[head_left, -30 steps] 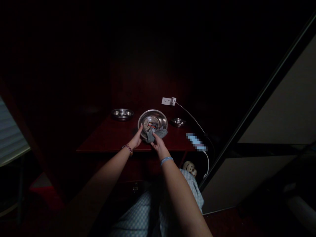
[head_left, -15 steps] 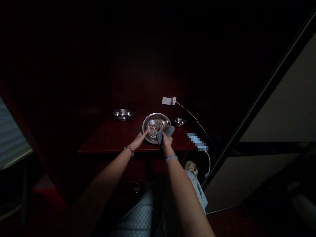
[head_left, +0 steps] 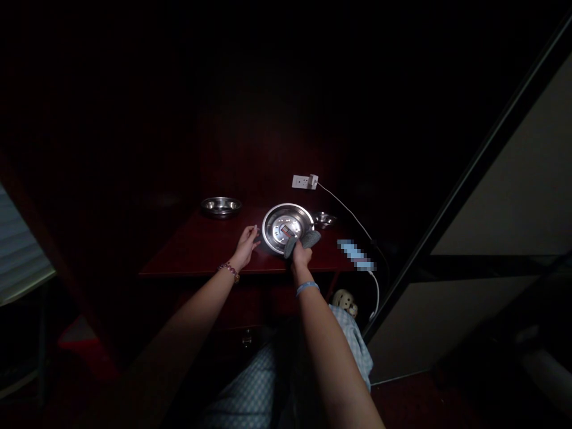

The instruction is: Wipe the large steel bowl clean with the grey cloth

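Observation:
A round steel plate [head_left: 286, 220] with a small label on its inside is tilted up on a dark red table [head_left: 205, 247]. My right hand [head_left: 301, 256] is closed on a grey cloth [head_left: 304, 241] pressed against the plate's lower right rim. Just left of the plate, my left hand [head_left: 247, 244] has its fingers apart, the fingertips close to the rim and holding nothing. A bead bracelet sits on my left wrist and a blue band on my right.
A steel bowl [head_left: 220, 206] stands at the table's back left, a smaller one [head_left: 325, 220] behind the plate on the right. A white charger [head_left: 305, 181] with a cable [head_left: 353, 219] is plugged into the wall. A dark door frame [head_left: 465, 190] rises at right.
The plate has moved right and stands more upright. My left hand has come off its rim and opened. My right hand with the cloth shifted to the right along the lower rim.

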Available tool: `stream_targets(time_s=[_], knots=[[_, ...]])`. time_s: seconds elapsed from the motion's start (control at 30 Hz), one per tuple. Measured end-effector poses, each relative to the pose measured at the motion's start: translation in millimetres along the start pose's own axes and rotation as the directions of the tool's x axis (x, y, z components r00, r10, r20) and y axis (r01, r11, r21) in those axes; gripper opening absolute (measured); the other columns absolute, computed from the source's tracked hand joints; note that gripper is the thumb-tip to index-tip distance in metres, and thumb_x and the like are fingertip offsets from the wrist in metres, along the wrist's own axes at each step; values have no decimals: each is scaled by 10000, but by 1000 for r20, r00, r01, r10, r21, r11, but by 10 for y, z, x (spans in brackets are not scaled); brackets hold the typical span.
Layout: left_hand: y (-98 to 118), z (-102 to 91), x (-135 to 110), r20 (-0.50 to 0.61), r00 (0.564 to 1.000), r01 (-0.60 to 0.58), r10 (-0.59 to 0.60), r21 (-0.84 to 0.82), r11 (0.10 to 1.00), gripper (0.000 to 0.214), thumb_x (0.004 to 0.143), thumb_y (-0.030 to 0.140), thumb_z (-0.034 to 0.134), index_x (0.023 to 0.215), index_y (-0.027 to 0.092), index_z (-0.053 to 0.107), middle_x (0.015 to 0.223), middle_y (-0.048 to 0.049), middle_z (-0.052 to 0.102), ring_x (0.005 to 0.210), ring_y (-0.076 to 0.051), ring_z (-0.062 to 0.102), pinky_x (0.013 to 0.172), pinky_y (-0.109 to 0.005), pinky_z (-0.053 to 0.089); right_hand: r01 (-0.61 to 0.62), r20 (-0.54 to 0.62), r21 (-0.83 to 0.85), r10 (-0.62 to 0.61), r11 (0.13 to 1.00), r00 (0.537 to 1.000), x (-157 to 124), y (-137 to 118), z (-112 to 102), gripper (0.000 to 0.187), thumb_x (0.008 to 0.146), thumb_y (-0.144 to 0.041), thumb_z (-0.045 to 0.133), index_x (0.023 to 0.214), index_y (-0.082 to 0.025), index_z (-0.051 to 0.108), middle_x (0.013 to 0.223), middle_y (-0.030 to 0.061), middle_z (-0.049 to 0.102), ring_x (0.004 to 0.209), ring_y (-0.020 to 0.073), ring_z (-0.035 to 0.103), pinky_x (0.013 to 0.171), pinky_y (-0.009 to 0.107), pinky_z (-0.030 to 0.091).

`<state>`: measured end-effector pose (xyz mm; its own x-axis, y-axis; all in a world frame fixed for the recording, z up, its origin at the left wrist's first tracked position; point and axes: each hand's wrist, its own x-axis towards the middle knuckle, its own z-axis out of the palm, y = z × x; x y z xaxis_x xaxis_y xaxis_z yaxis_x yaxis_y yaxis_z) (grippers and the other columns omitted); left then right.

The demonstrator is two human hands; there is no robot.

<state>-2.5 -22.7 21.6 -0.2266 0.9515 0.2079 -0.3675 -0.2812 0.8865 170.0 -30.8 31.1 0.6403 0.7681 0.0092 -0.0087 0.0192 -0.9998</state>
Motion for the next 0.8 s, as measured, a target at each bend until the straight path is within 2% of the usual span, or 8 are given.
stream_targets(time_s=[0.1, 0.27, 0.47, 0.6, 0.8], knots=[[13, 2, -11, 26, 1000, -6, 7, -9, 1000, 326, 850, 527, 786, 867, 244, 623, 998, -15, 667, 1004, -170, 619, 806, -242, 472, -81, -47, -43, 79, 996, 996, -5, -8, 7, 179, 828, -257, 760, 935, -125, 817, 776, 105, 811, 997, 330, 802, 799, 326, 615], [9, 4, -4, 10, 1000, 27, -26, -60, 998, 303, 798, 476, 842, 854, 228, 678, 956, -13, 687, 928, -151, 617, 761, -233, 446, -82, -22, -40, 81, 996, 996, -21, -29, 0, 191, 847, -264, 748, 935, -107, 812, 876, 126, 828, 1030, 331, 799, 835, 323, 611], [-15, 3, 11, -3, 998, 60, -60, -85, 995, 371, 720, 498, 906, 843, 201, 720, 915, -39, 729, 876, -157, 631, 741, -253, 445, -78, -24, -25, 77, 997, 997, 5, 7, 13, 179, 836, -276, 742, 901, -121, 805, 838, 117, 818, 998, 316, 802, 816, 309, 610], [-30, -5, 12, 8, 999, 53, -52, -104, 993, 392, 701, 516, 916, 814, 195, 721, 871, -32, 736, 834, -148, 633, 728, -251, 450, -79, -4, -19, 79, 997, 997, 21, 35, 24, 195, 850, -278, 725, 946, -126, 802, 921, 130, 832, 1051, 311, 791, 848, 317, 609], [-28, 5, 7, -2, 998, 56, -56, -79, 995, 405, 708, 543, 897, 817, 204, 704, 854, -36, 733, 877, -179, 644, 768, -284, 451, -78, 16, -20, 78, 997, 997, 17, 33, 26, 256, 868, -272, 704, 1021, -90, 800, 1005, 161, 825, 1089, 319, 783, 914, 355, 594]])
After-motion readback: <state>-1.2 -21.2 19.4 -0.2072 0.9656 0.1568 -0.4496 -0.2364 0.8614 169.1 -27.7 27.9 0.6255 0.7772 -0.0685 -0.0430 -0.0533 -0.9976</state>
